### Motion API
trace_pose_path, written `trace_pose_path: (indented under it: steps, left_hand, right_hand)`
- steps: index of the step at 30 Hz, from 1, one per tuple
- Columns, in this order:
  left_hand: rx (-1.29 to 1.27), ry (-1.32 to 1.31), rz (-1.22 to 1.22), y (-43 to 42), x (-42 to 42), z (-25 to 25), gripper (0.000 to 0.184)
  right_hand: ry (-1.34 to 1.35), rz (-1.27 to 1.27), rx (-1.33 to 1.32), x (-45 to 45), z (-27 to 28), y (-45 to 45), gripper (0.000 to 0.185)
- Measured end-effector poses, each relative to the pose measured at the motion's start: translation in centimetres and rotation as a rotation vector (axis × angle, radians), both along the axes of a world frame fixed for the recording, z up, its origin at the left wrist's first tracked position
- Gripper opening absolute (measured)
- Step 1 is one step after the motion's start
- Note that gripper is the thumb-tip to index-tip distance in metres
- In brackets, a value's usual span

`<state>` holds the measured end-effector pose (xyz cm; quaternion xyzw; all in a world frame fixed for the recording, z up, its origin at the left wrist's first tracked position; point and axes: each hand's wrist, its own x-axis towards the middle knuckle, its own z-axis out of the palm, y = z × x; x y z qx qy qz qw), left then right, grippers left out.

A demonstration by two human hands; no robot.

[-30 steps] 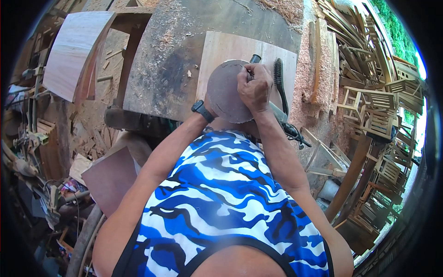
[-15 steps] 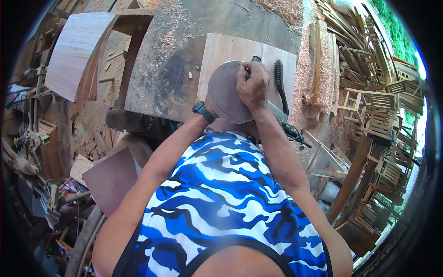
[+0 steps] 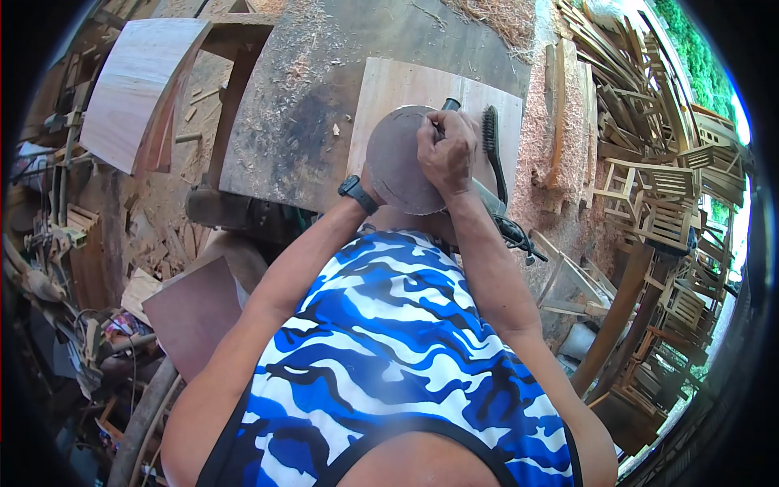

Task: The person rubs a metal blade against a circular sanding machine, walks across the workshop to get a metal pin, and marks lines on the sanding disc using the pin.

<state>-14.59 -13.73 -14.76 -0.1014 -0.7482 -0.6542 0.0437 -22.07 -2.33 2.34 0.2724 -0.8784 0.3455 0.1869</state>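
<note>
A round brown sanding disc [image 3: 399,166] with a ragged edge faces up in front of my body. My right hand [image 3: 449,152] is closed over its right side, fingers curled in a pinch; what they hold is hidden. Only the edge of my left hand [image 3: 371,180] shows at the disc's left rim, below a black wristwatch [image 3: 358,195]. Its fingers are out of sight behind the disc. A power tool's grey body [image 3: 487,197] shows beside my right forearm, and a dark handle end [image 3: 451,104] sticks out beyond my right hand. Right of that lies a black wire brush [image 3: 492,150].
Under the disc and brush is a pale wooden board [image 3: 389,77] on a dusty workbench [image 3: 284,154]. Curved wood panels [image 3: 138,89] stand at left. Wood shavings [image 3: 540,146], stacked offcuts [image 3: 625,73] and slatted chairs [image 3: 669,219] fill the right side.
My right hand has shifted very slightly on the disc. The rest of the scene looks nearly the same, with a small shift of the view.
</note>
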Motion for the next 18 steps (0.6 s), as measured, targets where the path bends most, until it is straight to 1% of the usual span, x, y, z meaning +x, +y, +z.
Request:
trace_pose_path:
  steps: [5, 7, 8, 10, 13, 18]
  left_hand:
    - [-0.009, 0.007, 0.004, -0.1, -0.1, 0.1, 0.077]
    - [-0.012, 0.009, 0.004, 0.0, 0.0, 0.2, 0.077]
    - [-0.013, 0.014, 0.007, 0.0, -0.1, 0.3, 0.077]
    - [-0.011, 0.016, 0.006, 0.0, 0.0, 0.5, 0.078]
    - [-0.017, 0.021, 0.011, 0.1, -0.1, 0.5, 0.078]
    - [-0.031, 0.034, 0.021, 0.1, -0.2, 0.5, 0.078]
  right_hand:
    - [0.006, 0.052, 0.027, 0.2, 0.2, -0.2, 0.003]
    - [0.039, -0.064, 0.032, -0.1, 0.0, -0.8, 0.005]
    - [0.041, -0.062, 0.033, 0.0, 0.1, -0.5, 0.005]
    - [-0.011, 0.058, 0.007, 0.4, 0.4, 0.0, 0.004]
    - [0.021, 0.108, 0.040, 0.4, 0.4, -0.1, 0.005]
    - [0.002, 0.070, 0.080, 0.2, 0.4, -0.7, 0.006]
